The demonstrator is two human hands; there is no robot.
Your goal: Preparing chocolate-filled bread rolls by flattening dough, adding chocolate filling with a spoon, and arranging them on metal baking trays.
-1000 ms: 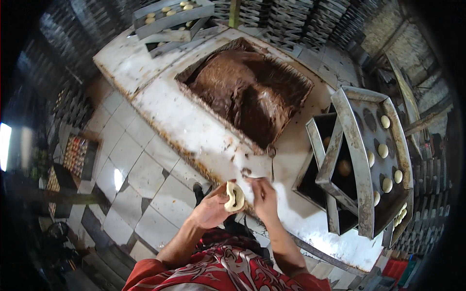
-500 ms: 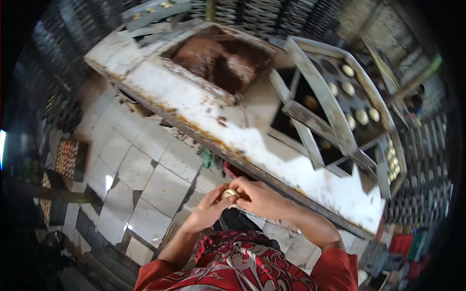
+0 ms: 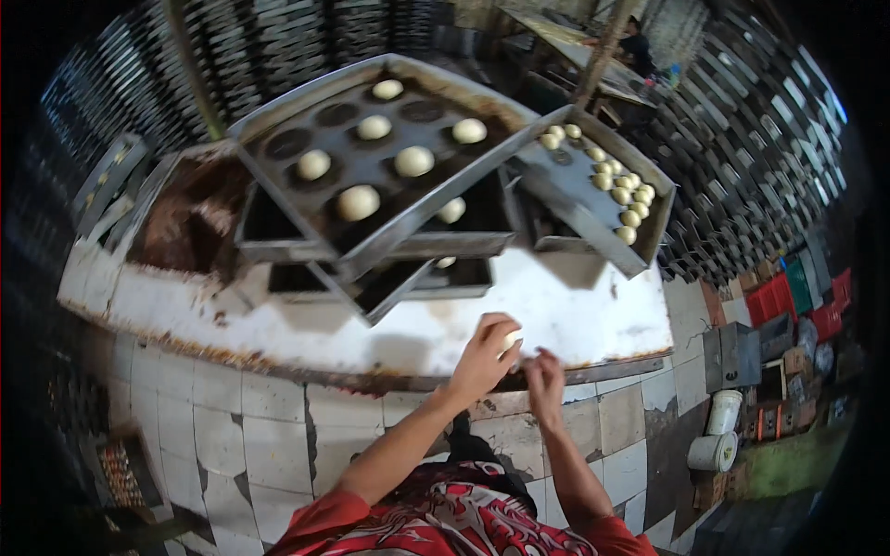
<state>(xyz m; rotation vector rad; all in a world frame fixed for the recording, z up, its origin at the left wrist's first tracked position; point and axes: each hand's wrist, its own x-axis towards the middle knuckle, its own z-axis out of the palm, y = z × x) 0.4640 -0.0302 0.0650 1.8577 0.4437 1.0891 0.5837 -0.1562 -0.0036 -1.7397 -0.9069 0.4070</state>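
Observation:
Above the front edge of the white worktop, my left hand (image 3: 484, 360) is closed around a pale dough ball (image 3: 511, 342), which shows between thumb and fingers. Just to its right is my right hand (image 3: 545, 378), apart from the ball, its fingertips drawn together; whatever they pinch, if anything, is too small to make out. Beyond my hands, a large metal tray (image 3: 348, 176) holds several round dough balls, spaced apart, beside dark round marks. To its right, a second metal tray (image 3: 575, 181) carries many smaller balls clustered along its right side.
More metal trays (image 3: 454, 243) are stacked crosswise under the large one. A brown mass (image 3: 190, 218) fills a recess at the worktop's (image 3: 362, 345) left. White buckets (image 3: 714, 452) and crates (image 3: 771, 299) stand at the right. Farther back, a person (image 3: 636, 48) is near another table.
My view has swung right, bringing the trays in front of me. My hands, earlier together around the dough ball, have separated; the ball is in my left hand, over the worktop edge.

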